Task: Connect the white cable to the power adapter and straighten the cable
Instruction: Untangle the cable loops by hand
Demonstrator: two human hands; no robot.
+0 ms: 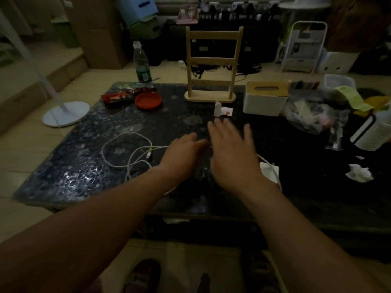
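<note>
A white cable [118, 142] lies in loose loops on the dark table [74, 170], left of centre, with one plug end [149, 154] inside the loops. My left hand [179, 157] rests palm down just right of the loops, over the cable's run; whether it grips the cable is hidden. My right hand [230, 149] hovers beside it, blurred, fingers spread, holding nothing. A white object [269, 171] with a cable strand lies right of my right wrist; it may be the power adapter, partly hidden.
At the back stand a wooden rack [211, 64], a white tissue box [264, 100], a red dish [148, 100], snack packets [118, 97] and a plastic bottle [142, 62]. Plastic bags [313, 111] and crumpled tissue [359, 173] crowd the right side. A small white packet [222, 109] sits mid-table.
</note>
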